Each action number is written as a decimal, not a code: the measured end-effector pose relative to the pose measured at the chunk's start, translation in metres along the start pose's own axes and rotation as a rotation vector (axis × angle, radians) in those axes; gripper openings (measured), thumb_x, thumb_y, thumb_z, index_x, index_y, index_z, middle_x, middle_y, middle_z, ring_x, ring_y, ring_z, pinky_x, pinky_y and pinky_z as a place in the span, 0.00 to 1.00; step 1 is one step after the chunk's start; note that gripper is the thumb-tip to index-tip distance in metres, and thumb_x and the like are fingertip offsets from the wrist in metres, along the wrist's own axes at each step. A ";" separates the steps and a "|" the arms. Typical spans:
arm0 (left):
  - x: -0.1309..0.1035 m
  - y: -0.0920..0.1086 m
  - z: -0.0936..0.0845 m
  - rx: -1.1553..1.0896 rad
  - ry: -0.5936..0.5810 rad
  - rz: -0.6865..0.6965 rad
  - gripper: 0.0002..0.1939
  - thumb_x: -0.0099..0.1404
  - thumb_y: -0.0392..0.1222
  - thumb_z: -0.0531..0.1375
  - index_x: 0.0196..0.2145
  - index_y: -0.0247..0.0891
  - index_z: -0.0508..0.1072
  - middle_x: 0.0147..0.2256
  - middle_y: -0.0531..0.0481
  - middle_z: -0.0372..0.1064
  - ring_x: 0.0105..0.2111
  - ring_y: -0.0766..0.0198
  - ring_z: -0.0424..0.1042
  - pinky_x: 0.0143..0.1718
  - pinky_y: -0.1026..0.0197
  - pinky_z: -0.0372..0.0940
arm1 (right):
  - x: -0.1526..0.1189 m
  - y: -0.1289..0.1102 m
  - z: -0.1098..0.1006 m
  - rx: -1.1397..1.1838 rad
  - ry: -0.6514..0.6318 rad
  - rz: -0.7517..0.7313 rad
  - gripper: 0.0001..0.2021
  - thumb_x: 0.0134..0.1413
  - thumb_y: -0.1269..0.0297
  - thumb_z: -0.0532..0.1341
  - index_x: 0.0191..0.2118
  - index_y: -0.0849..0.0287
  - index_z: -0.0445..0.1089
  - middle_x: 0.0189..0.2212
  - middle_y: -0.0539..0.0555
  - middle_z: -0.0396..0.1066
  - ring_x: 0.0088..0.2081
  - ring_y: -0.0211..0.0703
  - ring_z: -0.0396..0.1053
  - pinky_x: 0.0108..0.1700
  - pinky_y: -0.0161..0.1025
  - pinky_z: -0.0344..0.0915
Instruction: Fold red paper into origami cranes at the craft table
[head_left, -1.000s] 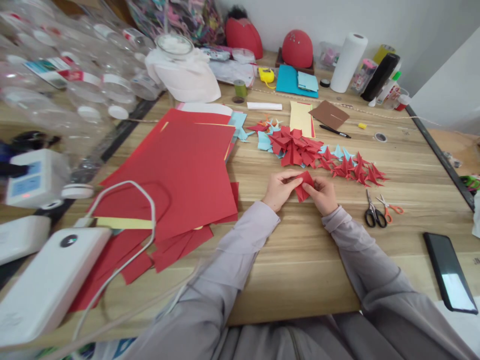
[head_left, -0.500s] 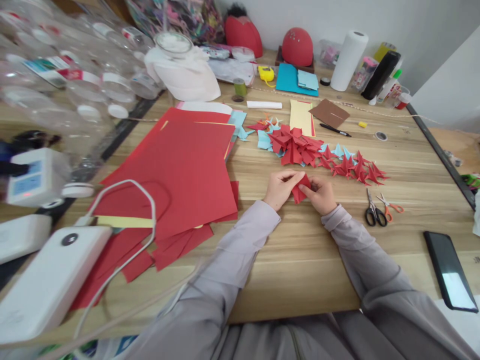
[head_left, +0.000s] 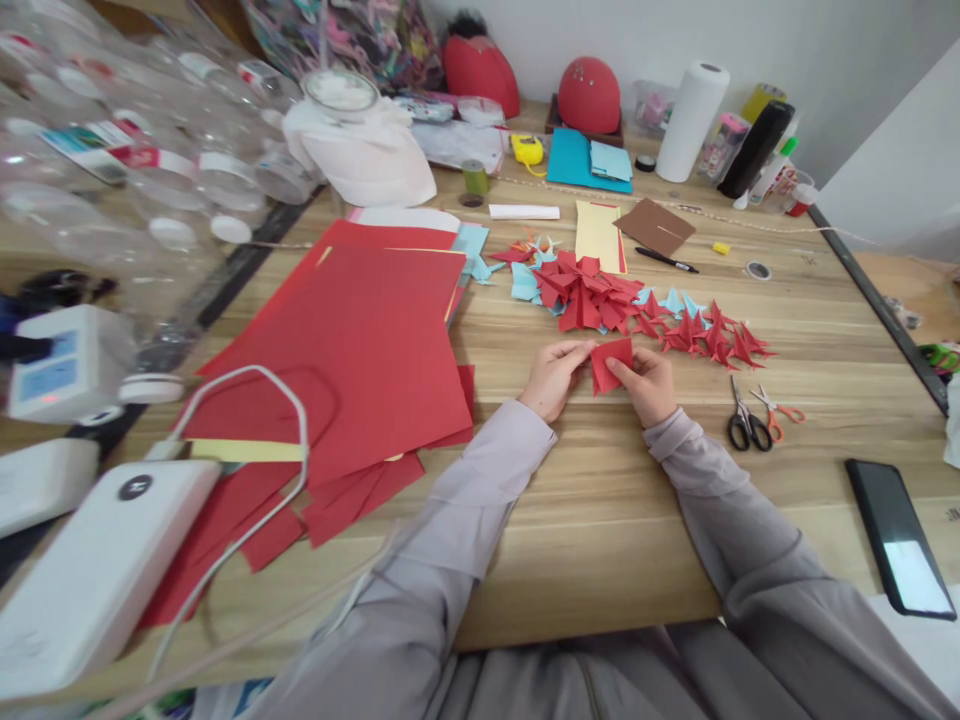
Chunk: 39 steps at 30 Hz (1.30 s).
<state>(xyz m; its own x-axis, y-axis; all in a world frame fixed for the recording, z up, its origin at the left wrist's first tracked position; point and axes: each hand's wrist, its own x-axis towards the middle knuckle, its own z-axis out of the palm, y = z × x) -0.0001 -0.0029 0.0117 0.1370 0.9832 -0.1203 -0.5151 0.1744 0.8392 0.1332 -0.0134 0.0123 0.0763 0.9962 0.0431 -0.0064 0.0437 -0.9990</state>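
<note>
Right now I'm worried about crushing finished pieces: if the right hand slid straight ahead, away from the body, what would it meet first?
Most likely the row of folded red paper cranes just beyond the right hand, which holds the small red paper. Depth is hard to judge.

A cluttered craft room in soft daylight.
A wide wooden table (head_left: 600, 520) with pale grain fills the view, edged by a dark strip on the right; behind it stands a plain white wall (head_left: 825, 40), evenly lit.
</note>
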 end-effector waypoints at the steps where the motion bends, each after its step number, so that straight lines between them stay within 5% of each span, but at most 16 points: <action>1: 0.000 0.000 0.000 -0.008 -0.004 -0.004 0.15 0.45 0.50 0.69 0.25 0.35 0.76 0.26 0.49 0.74 0.29 0.64 0.72 0.35 0.60 0.67 | 0.000 0.000 0.000 -0.002 0.004 0.004 0.15 0.36 0.53 0.68 0.28 0.59 0.72 0.24 0.51 0.74 0.26 0.40 0.69 0.30 0.40 0.69; 19: 0.000 -0.003 -0.002 0.083 -0.010 0.005 0.18 0.48 0.52 0.67 0.19 0.33 0.71 0.19 0.54 0.65 0.22 0.71 0.64 0.26 0.66 0.61 | 0.000 -0.003 0.001 0.054 0.031 0.032 0.15 0.34 0.55 0.69 0.26 0.60 0.71 0.22 0.49 0.71 0.22 0.35 0.64 0.27 0.36 0.64; 31: 0.002 -0.005 -0.004 0.175 -0.002 0.060 0.16 0.50 0.51 0.66 0.22 0.34 0.73 0.20 0.54 0.66 0.23 0.70 0.65 0.27 0.66 0.60 | -0.001 -0.004 0.001 0.037 -0.007 0.014 0.15 0.36 0.53 0.68 0.27 0.60 0.72 0.19 0.47 0.69 0.21 0.34 0.62 0.25 0.35 0.64; 39: -0.004 0.003 0.002 0.046 -0.037 0.005 0.17 0.49 0.53 0.66 0.23 0.33 0.74 0.21 0.52 0.69 0.23 0.69 0.66 0.28 0.64 0.63 | 0.000 -0.002 0.002 0.083 0.013 0.005 0.14 0.35 0.55 0.69 0.29 0.59 0.73 0.23 0.48 0.72 0.23 0.36 0.65 0.28 0.37 0.66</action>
<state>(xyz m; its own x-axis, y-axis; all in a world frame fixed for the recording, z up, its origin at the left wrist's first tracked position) -0.0005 -0.0061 0.0152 0.1664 0.9813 -0.0970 -0.4766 0.1661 0.8633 0.1317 -0.0133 0.0146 0.0894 0.9953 0.0376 -0.0894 0.0456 -0.9949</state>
